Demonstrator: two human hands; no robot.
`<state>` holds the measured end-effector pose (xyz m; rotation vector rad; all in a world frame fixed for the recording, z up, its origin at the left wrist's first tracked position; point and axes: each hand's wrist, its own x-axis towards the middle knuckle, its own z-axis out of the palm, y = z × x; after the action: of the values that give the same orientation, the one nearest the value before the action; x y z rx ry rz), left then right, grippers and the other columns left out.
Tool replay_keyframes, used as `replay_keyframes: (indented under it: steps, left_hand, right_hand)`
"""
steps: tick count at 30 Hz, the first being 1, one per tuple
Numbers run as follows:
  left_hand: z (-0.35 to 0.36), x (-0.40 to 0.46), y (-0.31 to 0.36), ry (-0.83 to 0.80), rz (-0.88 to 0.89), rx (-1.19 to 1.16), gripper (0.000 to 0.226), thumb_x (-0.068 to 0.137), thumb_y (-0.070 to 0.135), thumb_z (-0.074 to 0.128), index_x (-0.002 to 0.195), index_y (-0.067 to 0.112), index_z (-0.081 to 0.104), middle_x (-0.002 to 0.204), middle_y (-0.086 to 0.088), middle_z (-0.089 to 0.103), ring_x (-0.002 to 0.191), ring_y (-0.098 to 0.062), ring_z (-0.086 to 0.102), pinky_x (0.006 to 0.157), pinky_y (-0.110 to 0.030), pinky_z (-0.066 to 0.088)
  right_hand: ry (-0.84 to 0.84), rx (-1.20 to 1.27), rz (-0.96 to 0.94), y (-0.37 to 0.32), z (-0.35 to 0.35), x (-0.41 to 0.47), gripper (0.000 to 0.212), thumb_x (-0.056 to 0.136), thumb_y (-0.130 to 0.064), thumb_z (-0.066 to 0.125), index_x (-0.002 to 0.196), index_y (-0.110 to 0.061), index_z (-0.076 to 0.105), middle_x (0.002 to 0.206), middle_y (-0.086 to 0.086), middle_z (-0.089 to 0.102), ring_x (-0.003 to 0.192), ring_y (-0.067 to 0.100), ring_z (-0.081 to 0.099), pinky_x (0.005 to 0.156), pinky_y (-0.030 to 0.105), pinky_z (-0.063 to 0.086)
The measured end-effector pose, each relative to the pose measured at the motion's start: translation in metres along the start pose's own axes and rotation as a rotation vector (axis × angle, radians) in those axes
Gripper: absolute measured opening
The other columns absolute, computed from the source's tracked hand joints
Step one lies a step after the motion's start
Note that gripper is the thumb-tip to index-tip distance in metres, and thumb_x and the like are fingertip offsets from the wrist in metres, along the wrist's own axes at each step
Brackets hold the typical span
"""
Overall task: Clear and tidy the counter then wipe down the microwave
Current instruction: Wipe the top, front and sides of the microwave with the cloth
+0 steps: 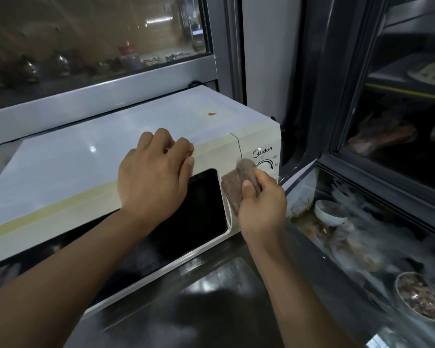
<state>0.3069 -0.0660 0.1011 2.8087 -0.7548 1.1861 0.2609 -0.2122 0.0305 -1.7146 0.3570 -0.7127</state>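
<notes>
Your left hand rests open-palmed atop the boxy cream microwave; your right hand grips a crumpled brown cloth against its control panel.

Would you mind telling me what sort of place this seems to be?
Probably a food shop or canteen kitchen: a microwave on a steel counter, beside a glass display case holding bowls of food, with more dishes behind glass above.

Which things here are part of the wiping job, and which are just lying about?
In the job:
microwave
brown cloth, held in the right hand
left hand, steadying the microwave's top edge

Lying about:
white bowl
dish of food
</notes>
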Motion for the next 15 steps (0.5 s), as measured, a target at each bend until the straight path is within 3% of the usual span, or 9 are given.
replay_keyframes:
  steps: [5,8,10,13,15]
  left_hand:
    - [0.000,0.001,0.000,-0.002,-0.007,-0.003,0.026,0.092,0.030,0.041,0.100,0.017,0.063,0.089,-0.005,0.053,0.081,-0.027,0.050,0.055,-0.028,0.025]
    - [0.001,0.000,0.001,-0.002,-0.007,0.003,0.026,0.092,0.030,0.042,0.100,0.017,0.063,0.089,-0.005,0.053,0.081,-0.027,0.050,0.055,-0.028,0.025]
    - [0.001,0.000,0.000,0.005,-0.005,0.006,0.025,0.092,0.029,0.043,0.100,0.017,0.063,0.089,-0.005,0.054,0.081,-0.027,0.050,0.055,-0.027,0.025]
    - [0.001,0.000,0.000,0.016,-0.003,0.005,0.023,0.092,0.028,0.044,0.099,0.017,0.063,0.088,-0.005,0.054,0.081,-0.027,0.050,0.055,-0.027,0.024]
    - [0.002,0.000,0.001,0.024,0.004,0.004,0.023,0.092,0.028,0.045,0.099,0.016,0.063,0.088,-0.006,0.054,0.080,-0.027,0.050,0.055,-0.027,0.025]
  right_hand:
    - [0.034,-0.012,-0.043,0.028,0.005,-0.012,0.034,0.093,-0.010,0.041,0.121,-0.003,0.059,0.116,0.009,0.058,0.113,0.020,0.054,0.100,0.030,0.043]
    - [-0.039,-0.057,0.119,0.054,0.002,-0.021,0.029,0.092,0.000,0.042,0.114,-0.003,0.061,0.110,0.010,0.060,0.109,0.024,0.056,0.091,0.023,0.042]
    - [-0.069,-0.082,0.170,0.063,0.001,-0.024,0.028,0.092,0.003,0.042,0.110,-0.002,0.062,0.108,0.014,0.061,0.107,0.025,0.057,0.091,0.027,0.044]
    - [-0.017,-0.076,0.063,0.048,0.000,-0.019,0.024,0.090,-0.003,0.042,0.103,0.004,0.061,0.102,0.019,0.059,0.094,0.020,0.054,0.082,0.026,0.041]
    - [0.001,-0.062,-0.056,0.026,-0.001,-0.009,0.027,0.090,-0.007,0.042,0.106,0.003,0.062,0.100,0.013,0.057,0.094,0.019,0.053,0.083,0.024,0.041]
